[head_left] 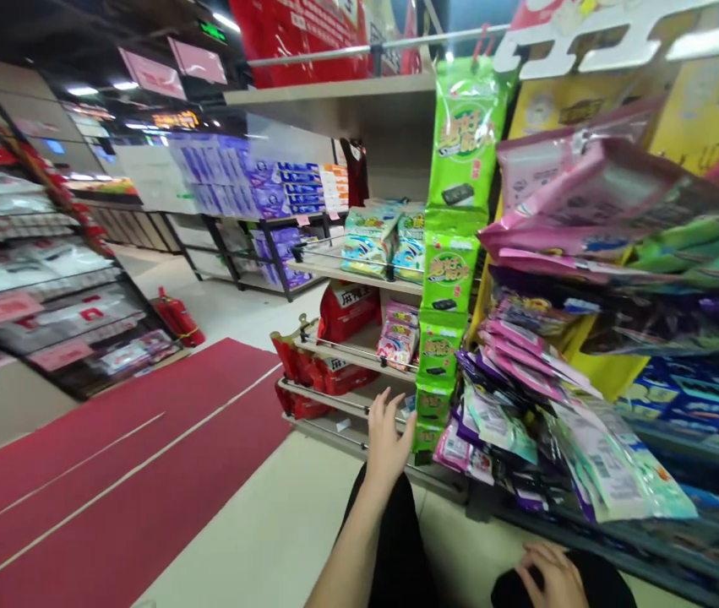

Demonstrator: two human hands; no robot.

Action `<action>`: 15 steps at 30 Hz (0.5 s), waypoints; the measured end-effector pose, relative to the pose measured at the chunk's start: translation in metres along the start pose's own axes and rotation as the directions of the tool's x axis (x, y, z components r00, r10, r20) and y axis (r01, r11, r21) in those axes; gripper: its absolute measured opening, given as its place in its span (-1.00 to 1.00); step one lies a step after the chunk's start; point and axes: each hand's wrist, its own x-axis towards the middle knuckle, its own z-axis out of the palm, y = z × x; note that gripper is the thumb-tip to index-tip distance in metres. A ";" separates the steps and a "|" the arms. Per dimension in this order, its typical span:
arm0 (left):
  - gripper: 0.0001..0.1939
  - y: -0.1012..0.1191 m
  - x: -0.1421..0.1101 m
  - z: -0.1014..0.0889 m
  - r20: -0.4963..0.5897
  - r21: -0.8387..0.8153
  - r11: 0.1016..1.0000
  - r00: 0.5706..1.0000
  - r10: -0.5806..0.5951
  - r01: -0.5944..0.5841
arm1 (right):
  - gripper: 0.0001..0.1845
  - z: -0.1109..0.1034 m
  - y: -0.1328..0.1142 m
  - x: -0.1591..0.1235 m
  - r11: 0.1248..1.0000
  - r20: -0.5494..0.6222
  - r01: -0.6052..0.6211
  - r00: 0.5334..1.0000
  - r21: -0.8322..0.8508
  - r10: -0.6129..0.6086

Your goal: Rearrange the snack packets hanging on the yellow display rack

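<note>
My left hand [388,435] reaches forward with fingers apart and nothing in it, in front of the lower shelves. Close to its right hangs a strip of green snack packets [438,346]. Beyond the fingers, red bags [350,312] and pink-and-white packets [399,333] sit on the shelf levels. My right hand [552,574] rests near my right knee at the bottom edge, partly cut off, its fingers loosely bent and apart, with no object visible in it. Above it hang bunched pink, purple and white packets [511,405].
A red carpet [144,473] with pale lines covers the floor at left. A fire extinguisher [178,319] stands by the left shelf rack [23,219]. Farther back are purple boxes [216,177] on a black-framed stand. Blue-and-white bags [368,241] occupy the middle shelf.
</note>
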 end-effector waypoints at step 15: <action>-0.42 0.038 -0.048 0.077 -0.051 -0.397 0.916 0.995 -0.085 0.057 | -0.52 -0.047 0.058 -0.078 0.942 0.017 -0.332 0.943 0.042 0.332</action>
